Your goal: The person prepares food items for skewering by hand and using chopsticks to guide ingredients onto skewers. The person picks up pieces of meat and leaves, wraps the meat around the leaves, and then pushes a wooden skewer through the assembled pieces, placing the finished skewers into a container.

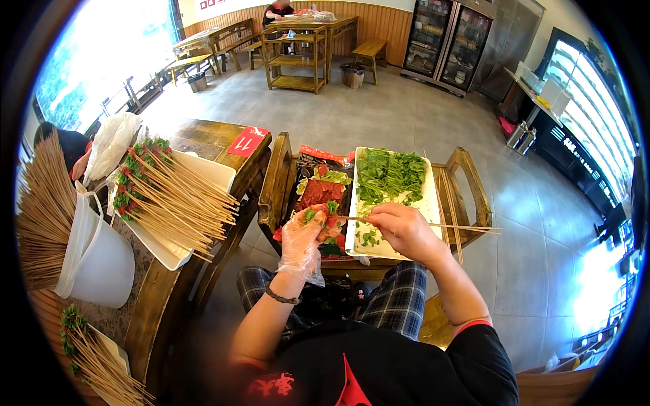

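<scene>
My left hand [303, 236], in a clear plastic glove, holds red meat with green leaves at the tip of a bamboo skewer [354, 218]. My bare right hand [403, 231] grips that skewer, which runs across a white tray [432, 195]. Cut leafy greens [390, 175] lie in the tray's far part, with loose bits nearer me. Left of it, sliced red meat [321, 194] lies on a dark tray, beside lettuce leaves [332, 176]. Loose bamboo skewers [452, 208] rest right of the white tray.
On the left table [152, 304], a white tray [223, 175] holds filled skewers [177, 198]. A white bucket [101, 269] of bamboo skewers [45, 213] stands beside it. Another tray of filled skewers [101, 360] is at lower left. A person [277, 12] sits at a far table; another person's hand [80, 165] shows at left.
</scene>
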A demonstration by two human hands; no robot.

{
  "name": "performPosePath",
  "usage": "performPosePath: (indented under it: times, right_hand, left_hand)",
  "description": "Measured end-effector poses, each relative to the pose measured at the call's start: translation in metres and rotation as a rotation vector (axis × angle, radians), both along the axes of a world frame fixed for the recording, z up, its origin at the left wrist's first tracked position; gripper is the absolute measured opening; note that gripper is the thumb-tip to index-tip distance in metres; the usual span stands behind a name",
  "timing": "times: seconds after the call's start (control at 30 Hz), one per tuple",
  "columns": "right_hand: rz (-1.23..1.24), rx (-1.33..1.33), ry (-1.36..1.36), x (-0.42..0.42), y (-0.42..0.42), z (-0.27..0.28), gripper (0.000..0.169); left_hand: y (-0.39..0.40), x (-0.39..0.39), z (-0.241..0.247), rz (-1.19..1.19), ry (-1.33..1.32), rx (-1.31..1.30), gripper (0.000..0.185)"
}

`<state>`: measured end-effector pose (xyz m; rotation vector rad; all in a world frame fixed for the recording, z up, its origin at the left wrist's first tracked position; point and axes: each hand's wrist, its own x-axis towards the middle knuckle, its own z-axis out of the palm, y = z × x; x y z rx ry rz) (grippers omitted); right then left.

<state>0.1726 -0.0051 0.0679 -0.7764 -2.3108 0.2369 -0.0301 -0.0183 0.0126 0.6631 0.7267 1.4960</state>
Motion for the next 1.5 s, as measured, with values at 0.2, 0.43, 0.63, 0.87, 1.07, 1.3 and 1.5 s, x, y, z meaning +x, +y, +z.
performPosePath:
  times: [0.2, 0.43, 0.63, 0.87, 1.07, 1.3, 1.5]
  right_hand:
    - [0.037, 0.231, -0.152, -0.001, 0.004, 0.008, 0.025]
    - [0.094, 0.298, -0.272, -0.006, 0.004, 0.019, 0.021]
    - [0.145, 0.243, -0.385, -0.007, 0.007, 0.024, 0.020]
    - [0.244, -0.226, -0.190, -0.002, 0.022, 0.013, 0.012]
    - [0.268, -0.428, -0.038, -0.001, 0.025, 0.005, 0.012]
    - [0.191, -0.098, -0.216, -0.003, 0.020, 0.019, 0.014]
    - [0.271, -0.275, -0.024, -0.004, 0.019, 0.003, 0.013]
  left_hand:
    - [-0.002, 0.004, 0.002, 0.031, 0.094, 0.050, 0.016]
    - [-0.005, 0.003, 0.003, 0.024, 0.139, 0.061, 0.016]
    - [-0.006, 0.002, 0.003, -0.038, 0.196, 0.043, 0.017]
    - [-0.005, -0.006, 0.000, -0.159, 0.165, -0.006, 0.016]
    - [-0.007, -0.008, 0.010, -0.182, 0.059, -0.069, 0.018]
    - [-0.004, -0.008, 0.008, -0.171, 0.149, -0.025, 0.019]
    - [-0.005, -0.010, 0.008, -0.219, 0.099, -0.081, 0.020]
